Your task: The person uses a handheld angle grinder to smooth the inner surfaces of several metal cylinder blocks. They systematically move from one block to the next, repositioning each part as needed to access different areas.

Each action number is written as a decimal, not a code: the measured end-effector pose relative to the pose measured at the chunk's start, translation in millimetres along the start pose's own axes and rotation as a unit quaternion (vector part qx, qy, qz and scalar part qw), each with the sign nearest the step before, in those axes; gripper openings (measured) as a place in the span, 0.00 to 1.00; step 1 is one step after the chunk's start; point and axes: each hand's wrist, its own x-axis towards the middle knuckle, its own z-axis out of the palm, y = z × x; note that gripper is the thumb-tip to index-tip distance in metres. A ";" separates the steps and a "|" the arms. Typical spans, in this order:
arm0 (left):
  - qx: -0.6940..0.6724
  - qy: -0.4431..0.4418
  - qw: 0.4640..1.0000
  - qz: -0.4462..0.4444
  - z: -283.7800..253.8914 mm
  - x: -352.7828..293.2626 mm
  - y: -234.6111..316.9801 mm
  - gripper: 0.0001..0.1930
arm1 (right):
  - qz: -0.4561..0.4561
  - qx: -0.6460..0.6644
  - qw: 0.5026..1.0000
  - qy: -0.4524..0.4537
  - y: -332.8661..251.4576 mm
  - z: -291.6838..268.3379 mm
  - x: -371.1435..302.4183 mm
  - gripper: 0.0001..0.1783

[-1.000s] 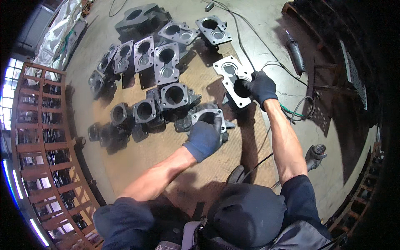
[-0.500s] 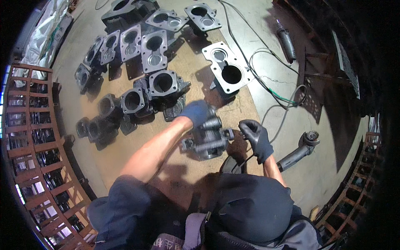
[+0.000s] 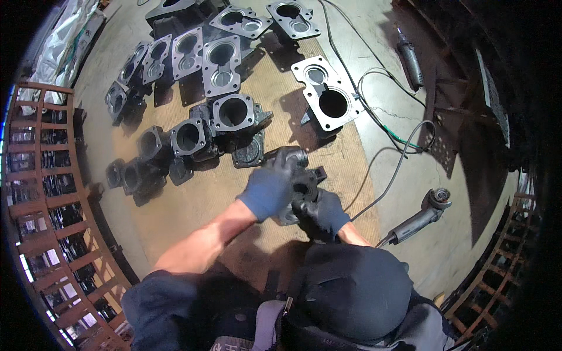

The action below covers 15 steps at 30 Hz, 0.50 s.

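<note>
In front of me a dark cast-metal housing (image 3: pixel 302 186) sits tilted on the cardboard, with round openings and a protruding lug. My left hand (image 3: pixel 270 188), in a blue and black glove, has its fingers wrapped over the far left part of it. From the near right, my right hand (image 3: pixel 325 212), in a dark glove, grips the lower side. Both hands hide much of the casting. Just beyond them stands a row of similar dark housings with round bores, the nearest being a square-flanged housing (image 3: pixel 234 113).
Several flat-flanged castings (image 3: pixel 222 65) stand farther back, one two-hole casting (image 3: pixel 331 102) apart at the right. On the floor lie an angle grinder (image 3: pixel 418 217), a straight grinder (image 3: pixel 410 60) and looping cables (image 3: pixel 404 153). A rusty metal rack (image 3: pixel 44 175) borders the left.
My right hand has moved left onto the housing from beside it. The housing has been turned over, and my left hand has shifted slightly nearer and left while on it.
</note>
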 end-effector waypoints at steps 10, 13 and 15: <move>-0.331 0.091 0.918 -0.198 22.9 5.3 5.7 0.16 | -0.045 -0.266 0.963 -0.006 -58.0 -98.3 27.3 0.28; -0.328 0.057 0.926 -0.180 19.0 -0.1 9.9 0.17 | -0.036 -0.273 0.961 -0.009 -59.0 -104.0 28.8 0.28; -0.331 -0.022 0.928 -0.170 -14.6 -4.3 11.4 0.18 | -0.065 -0.275 0.959 0.009 -57.3 -101.4 25.7 0.30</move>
